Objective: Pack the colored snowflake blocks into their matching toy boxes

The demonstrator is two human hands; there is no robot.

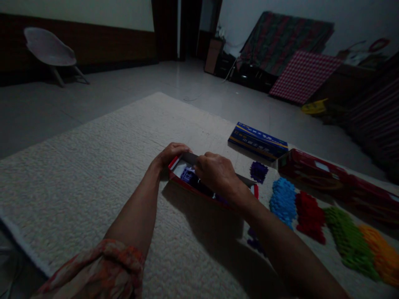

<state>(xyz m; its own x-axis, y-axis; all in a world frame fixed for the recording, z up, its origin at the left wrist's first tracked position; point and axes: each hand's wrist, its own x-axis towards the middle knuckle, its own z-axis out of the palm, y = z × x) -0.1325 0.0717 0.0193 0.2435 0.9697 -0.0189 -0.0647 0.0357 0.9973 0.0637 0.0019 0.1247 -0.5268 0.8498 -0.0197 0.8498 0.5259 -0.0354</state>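
A shallow open box (187, 187) with red outer edges and a pale inside sits on the cream mat in front of me. My left hand (174, 153) grips its far left corner, fingers over the back wall. Inside lie purple pieces (188, 175), partly covered by my right hand (216, 172). That hand reaches over the box with its fingers curled and pressed together. Whatever they hold is hidden from view. Just beyond the box's right end is a small pile of purple pieces (258, 171). More purple pieces (256, 241) show beside my right forearm.
Blue (283, 199), red (309, 216), green (350, 241) and orange (380, 251) piles lie in a row on the mat (109, 137). Behind them stand a blue carton (258, 141) and long dark red cartons (330, 176). A chair (51, 47) stands far left.
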